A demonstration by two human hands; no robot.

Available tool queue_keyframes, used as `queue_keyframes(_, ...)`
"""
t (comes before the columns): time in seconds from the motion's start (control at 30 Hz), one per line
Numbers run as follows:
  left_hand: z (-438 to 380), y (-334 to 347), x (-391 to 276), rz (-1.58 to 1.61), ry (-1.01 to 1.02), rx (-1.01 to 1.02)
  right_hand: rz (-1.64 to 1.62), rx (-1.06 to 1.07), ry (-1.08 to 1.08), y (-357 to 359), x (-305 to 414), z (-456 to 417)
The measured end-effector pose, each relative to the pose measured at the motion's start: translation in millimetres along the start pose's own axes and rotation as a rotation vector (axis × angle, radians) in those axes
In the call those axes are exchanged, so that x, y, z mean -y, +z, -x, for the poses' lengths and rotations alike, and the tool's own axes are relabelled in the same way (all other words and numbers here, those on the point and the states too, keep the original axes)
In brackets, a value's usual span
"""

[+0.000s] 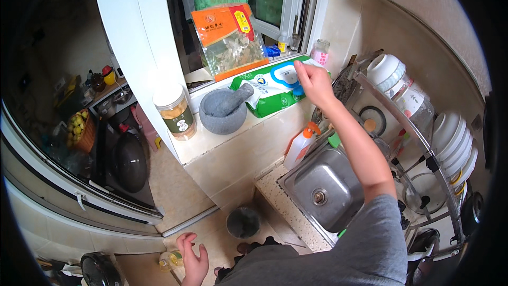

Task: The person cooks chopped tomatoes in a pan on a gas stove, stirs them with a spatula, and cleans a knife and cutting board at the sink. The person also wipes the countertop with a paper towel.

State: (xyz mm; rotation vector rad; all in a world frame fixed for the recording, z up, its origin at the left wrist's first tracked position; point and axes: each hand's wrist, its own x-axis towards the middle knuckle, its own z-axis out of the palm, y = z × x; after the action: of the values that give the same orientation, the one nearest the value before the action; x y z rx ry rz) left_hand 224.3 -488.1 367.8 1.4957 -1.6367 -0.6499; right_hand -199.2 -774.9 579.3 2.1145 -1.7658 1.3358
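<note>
My right hand (316,83) is over the right end of a green and white pack of wet wipes (274,101), fingers curled at its blue-rimmed lid (286,74). Whether it grips the lid is hidden behind the fingers. The pack lies on a tiled window ledge (226,137). Left of it on the ledge is a grey stone mortar (222,121) with its pestle (236,99) leaning inside. A clear jar with a white lid (174,113) stands further left. Low in the view, my left hand (194,260) hangs above the floor, fingers apart and holding nothing.
An orange-topped clear bag of dried pieces (232,41) leans at the window. Below the ledge are an orange-pump bottle (300,147) and a steel sink (321,171). A dish rack (412,125) holds bowls at right. A dark bin (243,222) stands on the floor.
</note>
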Motion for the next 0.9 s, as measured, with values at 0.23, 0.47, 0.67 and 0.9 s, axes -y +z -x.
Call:
queue_keyframes(0.23, -55.0, 12.0, -66.5, 0.072, 0.182, 0.11, 0.265, 0.196, -0.291, -19.6, -21.2, -15.2)
queue_keyframes(0.47, -55.1, 25.1, -75.5, 0.113, 0.19, 0.113, 0.413, 0.269, -0.496, -7.8, -21.9, -26.5)
queue_keyframes(0.67, -45.3, 19.2, -65.8, 0.106, 0.131, 0.085, 0.525, 0.311, -0.478, -9.9, -13.9, -27.3)
queue_keyframes(0.9, -42.9, 20.3, -65.6, 0.103, 0.126, 0.058, 0.264, 0.221, -0.132, 4.8, -26.3, -39.4)
